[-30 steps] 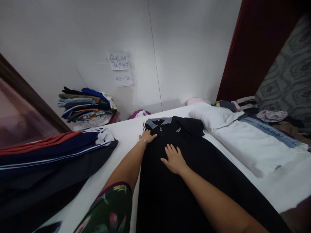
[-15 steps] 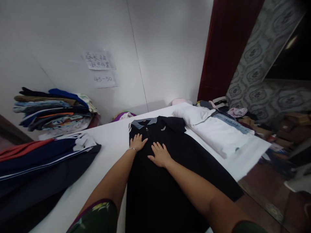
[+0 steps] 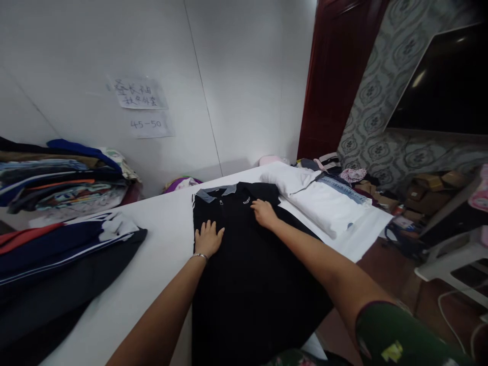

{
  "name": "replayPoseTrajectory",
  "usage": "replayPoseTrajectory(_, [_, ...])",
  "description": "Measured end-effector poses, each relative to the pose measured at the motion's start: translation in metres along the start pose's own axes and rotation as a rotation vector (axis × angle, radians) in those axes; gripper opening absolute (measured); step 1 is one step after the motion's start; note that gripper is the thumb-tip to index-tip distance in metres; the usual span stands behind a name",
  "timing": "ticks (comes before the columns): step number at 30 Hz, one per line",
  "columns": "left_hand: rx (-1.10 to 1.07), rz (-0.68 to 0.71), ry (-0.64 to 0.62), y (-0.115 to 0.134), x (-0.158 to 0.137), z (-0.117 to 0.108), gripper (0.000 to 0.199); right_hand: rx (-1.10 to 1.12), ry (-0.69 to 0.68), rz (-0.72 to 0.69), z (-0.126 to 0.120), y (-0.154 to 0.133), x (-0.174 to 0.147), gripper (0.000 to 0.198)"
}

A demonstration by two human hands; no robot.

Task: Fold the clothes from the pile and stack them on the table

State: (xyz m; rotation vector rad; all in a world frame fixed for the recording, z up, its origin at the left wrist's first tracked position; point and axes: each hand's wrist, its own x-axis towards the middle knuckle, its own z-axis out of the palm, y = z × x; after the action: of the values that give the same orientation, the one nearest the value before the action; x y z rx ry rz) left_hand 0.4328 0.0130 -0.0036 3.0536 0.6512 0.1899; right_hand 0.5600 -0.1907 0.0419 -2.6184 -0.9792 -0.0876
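Observation:
A black polo dress (image 3: 244, 274) with a grey collar, a short neck zip and a small white chest mark lies on the white table (image 3: 162, 223). Its right short sleeve is spread, while its left edge runs straight, with white stripes at the shoulder. My left hand (image 3: 209, 240), with a bracelet at the wrist, rests flat on the dress's left side, fingers spread. Beside the chest mark, my right hand (image 3: 264, 213) has its fingers curled together on the fabric in a pinch. The lower end of the dress runs out of view near my body.
Left stand a pile of folded clothes (image 3: 72, 175) and a heap of dark trousers (image 3: 72, 269). Folded white clothing (image 3: 320, 203) lies on the table's right. Beyond the table's edge are a plastic stool (image 3: 453, 254) and cardboard boxes (image 3: 423, 195).
My right hand has moved up and outward to the chest mark, its fingers now curled. My left hand has slid slightly down. The dress's lower right side has come inward. The view has turned right.

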Motion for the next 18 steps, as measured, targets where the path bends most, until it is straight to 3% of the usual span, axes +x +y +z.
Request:
replayPoseTrajectory(3, [0.010, 0.009, 0.035, 0.000, -0.002, 0.005, 0.063, -0.069, 0.015, 0.083, -0.015, 0.034, 0.008, 0.038])
replayPoseTrajectory(7, [0.016, 0.016, 0.048, 0.000, -0.001, 0.006, 0.063, -0.121, -0.038, 0.164, -0.011, 0.057, 0.011, 0.043])
replayPoseTrajectory(13, [0.006, -0.005, 0.027, 0.000, -0.003, 0.004, 0.062, -0.086, -0.019, 0.231, -0.007, 0.066, 0.020, 0.031])
replayPoseTrajectory(18, [-0.020, -0.010, 0.014, 0.001, -0.004, 0.001, 0.063, -0.003, 0.121, 0.285, -0.041, 0.067, 0.041, 0.034])
